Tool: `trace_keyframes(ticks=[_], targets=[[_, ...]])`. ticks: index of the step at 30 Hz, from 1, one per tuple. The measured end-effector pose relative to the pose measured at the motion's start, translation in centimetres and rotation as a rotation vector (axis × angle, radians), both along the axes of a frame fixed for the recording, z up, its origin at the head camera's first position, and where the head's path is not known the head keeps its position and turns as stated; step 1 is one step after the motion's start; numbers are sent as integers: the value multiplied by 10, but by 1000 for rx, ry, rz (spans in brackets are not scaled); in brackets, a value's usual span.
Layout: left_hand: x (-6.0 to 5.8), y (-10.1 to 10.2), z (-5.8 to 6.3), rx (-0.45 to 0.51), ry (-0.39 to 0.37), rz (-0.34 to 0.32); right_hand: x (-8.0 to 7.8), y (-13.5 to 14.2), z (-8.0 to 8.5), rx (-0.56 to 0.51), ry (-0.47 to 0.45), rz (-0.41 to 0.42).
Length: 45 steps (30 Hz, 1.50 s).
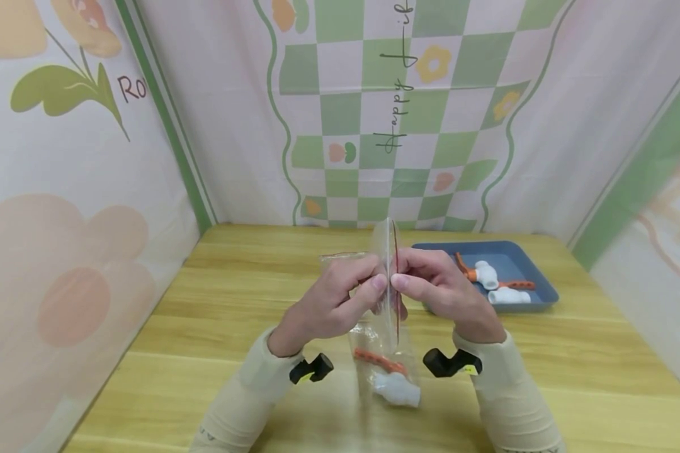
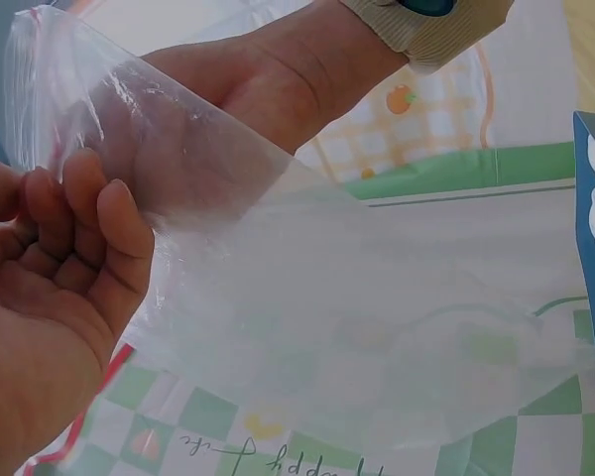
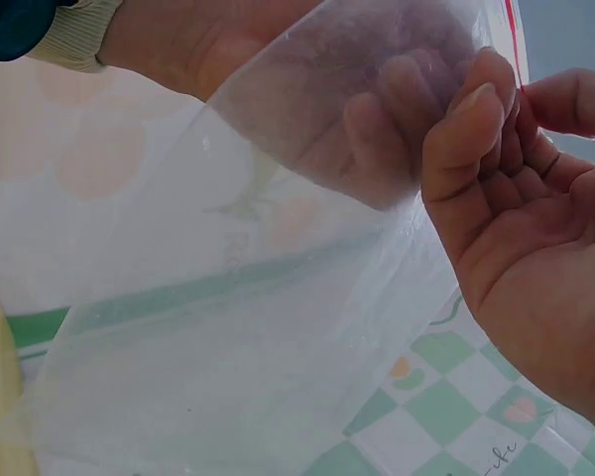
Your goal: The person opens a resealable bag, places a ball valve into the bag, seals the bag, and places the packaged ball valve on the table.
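1. I'm watching remotely as two hands are working above a wooden table (image 1: 192, 352), to the left of a blue tray (image 1: 512, 264), my landmark.
2. The left hand (image 1: 325, 306) is pinching one side of a clear zip-seal bag (image 3: 238, 288) between thumb and forefinger; its other fingers are curling close together.
3. The right hand (image 1: 442, 283), nearer the tray, is pinching the opposite side beside the red seal line (image 3: 516, 45), its other fingers curling likewise.
4. The zip-seal bag is standing edge-on left of the tray, thumbs facing each other, seemingly so each hand can control one layer at the mouth. I cannot tell whether the seal is parting.
5. Left of the tray and nearer the person, a second clear bag (image 1: 368, 380) is lying flat, containing a white ball valve (image 1: 396, 389) with an orange lever (image 1: 379, 361); it is probably resting there to stay below the hands.
6. Inside the tray, two more white valves (image 1: 486, 275) with orange levers are lying loose, the raised rim likely keeping them together.
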<state>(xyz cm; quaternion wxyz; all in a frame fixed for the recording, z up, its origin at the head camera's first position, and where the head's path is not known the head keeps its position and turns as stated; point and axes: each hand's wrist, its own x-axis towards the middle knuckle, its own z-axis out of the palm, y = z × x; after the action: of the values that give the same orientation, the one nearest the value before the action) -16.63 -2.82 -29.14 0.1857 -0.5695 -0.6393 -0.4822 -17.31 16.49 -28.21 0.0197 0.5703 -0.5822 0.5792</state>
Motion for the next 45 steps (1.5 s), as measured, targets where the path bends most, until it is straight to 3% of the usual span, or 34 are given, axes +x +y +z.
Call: trace_keyframes(ticks=[14, 27, 45], targets=[[0, 1, -2, 19, -1, 44, 0, -3, 0, -23, -46, 34], [-2, 4, -3, 25, 38, 104, -8, -7, -1, -88, 20, 94], [-3, 4, -5, -15, 6, 111, -14, -7, -3, -87, 29, 154]])
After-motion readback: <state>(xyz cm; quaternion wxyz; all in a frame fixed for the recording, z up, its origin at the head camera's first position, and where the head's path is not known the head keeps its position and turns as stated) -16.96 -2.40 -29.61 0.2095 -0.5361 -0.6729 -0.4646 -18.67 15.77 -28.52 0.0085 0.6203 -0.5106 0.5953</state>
